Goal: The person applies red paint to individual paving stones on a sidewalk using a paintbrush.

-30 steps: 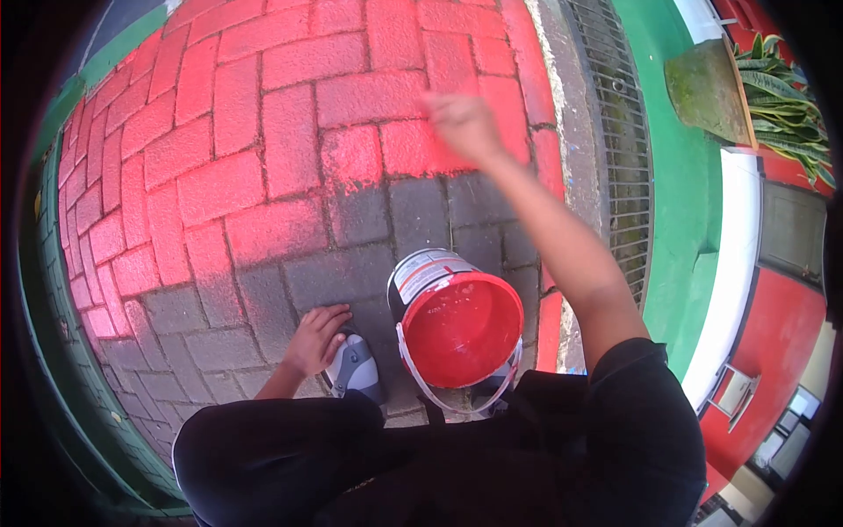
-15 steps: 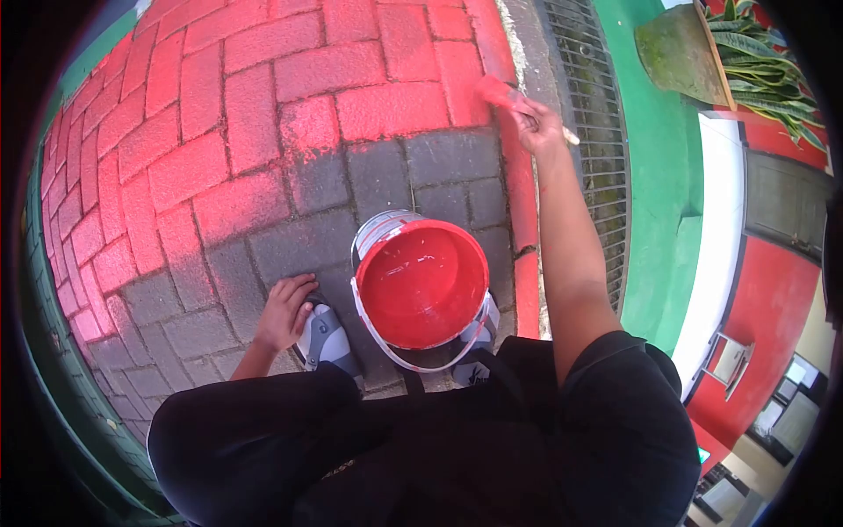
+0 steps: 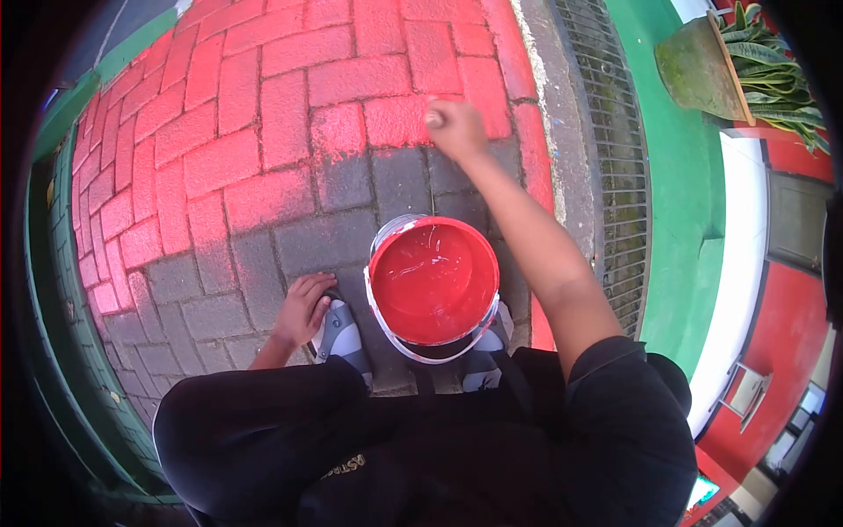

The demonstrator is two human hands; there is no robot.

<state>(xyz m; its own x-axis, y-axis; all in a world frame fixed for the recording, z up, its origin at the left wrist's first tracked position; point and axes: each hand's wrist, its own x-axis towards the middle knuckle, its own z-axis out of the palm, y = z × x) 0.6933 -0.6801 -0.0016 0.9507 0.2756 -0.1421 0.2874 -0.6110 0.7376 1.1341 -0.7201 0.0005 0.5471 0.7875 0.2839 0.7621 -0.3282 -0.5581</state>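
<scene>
The brick paving [image 3: 263,132] is the largest thing here: its far part is painted red, and the near bricks around the person are bare grey. The border between the two colours runs just under the right hand [image 3: 457,130]. Half a second ago this hand was out at the right edge of the paving, beside the metal drain grate [image 3: 615,158], and a red-loaded brush showed above it. Now the hand has come back to the left and sits on the border, above the round bucket of red paint [image 3: 434,283]. So I judge the stroke is now going along the border, onto the grey bricks. The grip of the right hand is closed like a fist; the brush is hidden, so I cannot confirm it. The left hand [image 3: 303,309] stays down, fingers loosely curled on the grey shoe [image 3: 344,338], holding nothing.
</scene>
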